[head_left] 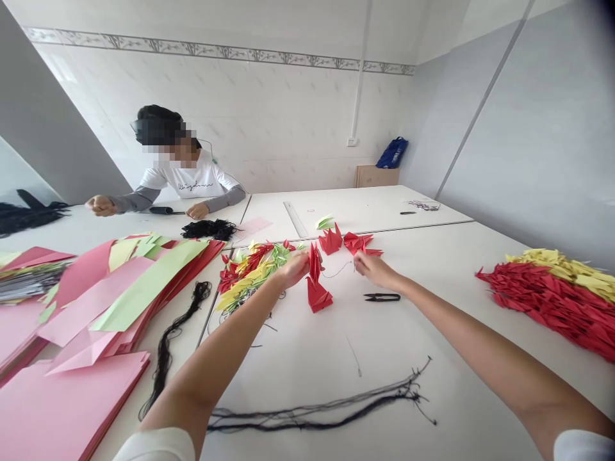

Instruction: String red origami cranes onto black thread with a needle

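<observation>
My left hand [293, 269] pinches a red origami crane [314, 262] at the top of a short string of cranes. A second red crane [319, 296] hangs just below it, resting on the white table [307, 371]. My right hand [375, 269] pinches a thin dark thread [339, 269] that runs across to the left hand. Two more red cranes [330, 241] lie just above the thread, the nearer one [358, 243] close to my right fingertips. A heap of strung red, yellow and green cranes [250, 275] lies left of my left hand.
Black thread snips [382, 297] lie near my right hand, with loose black threads [321, 410] in front. Stacked pink and green paper sheets [96, 307] fill the left, and a red and yellow crane pile [548, 301] lies right. A co-worker [187, 179] sits across the table.
</observation>
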A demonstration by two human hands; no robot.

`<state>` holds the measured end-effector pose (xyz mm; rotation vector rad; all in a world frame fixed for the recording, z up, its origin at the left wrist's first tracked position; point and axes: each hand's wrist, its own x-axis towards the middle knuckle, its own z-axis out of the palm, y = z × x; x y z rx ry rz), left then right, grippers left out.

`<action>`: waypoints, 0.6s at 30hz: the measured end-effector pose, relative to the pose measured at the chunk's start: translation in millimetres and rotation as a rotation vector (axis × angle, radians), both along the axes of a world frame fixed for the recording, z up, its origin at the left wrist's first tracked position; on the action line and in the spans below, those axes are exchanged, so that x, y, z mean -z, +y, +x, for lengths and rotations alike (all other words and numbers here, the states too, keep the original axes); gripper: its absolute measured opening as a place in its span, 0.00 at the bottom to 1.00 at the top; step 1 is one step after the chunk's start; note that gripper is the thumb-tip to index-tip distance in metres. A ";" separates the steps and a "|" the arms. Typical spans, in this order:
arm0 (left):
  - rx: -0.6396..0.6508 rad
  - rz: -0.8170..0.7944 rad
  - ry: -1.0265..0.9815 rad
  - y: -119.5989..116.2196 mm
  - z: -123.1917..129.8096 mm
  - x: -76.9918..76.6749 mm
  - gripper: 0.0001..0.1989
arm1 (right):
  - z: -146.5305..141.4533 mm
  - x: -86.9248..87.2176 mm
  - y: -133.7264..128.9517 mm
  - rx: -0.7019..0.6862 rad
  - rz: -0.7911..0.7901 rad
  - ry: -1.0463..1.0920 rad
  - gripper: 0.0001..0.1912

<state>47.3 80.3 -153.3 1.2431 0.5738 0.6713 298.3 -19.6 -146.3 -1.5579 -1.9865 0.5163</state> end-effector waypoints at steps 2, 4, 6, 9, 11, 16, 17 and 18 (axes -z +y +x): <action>0.008 0.016 0.006 0.7 0.8 0.1 0.07 | 2.9 -24.4 1.3 0.015 0.080 0.128 0.10; 0.025 0.037 0.017 0.1 1.7 -1.1 0.08 | 3.1 -53.0 2.3 0.008 0.150 0.243 0.12; 0.050 0.066 0.034 -1.6 2.9 -3.1 0.09 | 0.4 -83.9 1.3 -0.009 0.212 0.338 0.15; 0.090 0.116 0.072 -5.3 5.2 -6.8 0.10 | -7.7 -130.2 -5.3 -0.108 0.311 0.598 0.21; 0.106 0.143 0.095 -7.7 6.4 -9.0 0.12 | -13.5 -158.9 -11.4 -0.154 0.341 0.699 0.22; 0.103 0.169 0.144 -10.4 6.5 -10.5 0.12 | -19.7 -213.6 -23.1 -0.157 0.508 0.769 0.16; 0.096 0.173 0.149 -10.5 6.1 -10.5 0.12 | -19.6 -220.7 -24.3 -0.167 0.538 0.760 0.15; 0.089 0.178 0.150 -10.5 5.6 -10.5 0.12 | -19.3 -226.6 -25.3 -0.175 0.559 0.745 0.14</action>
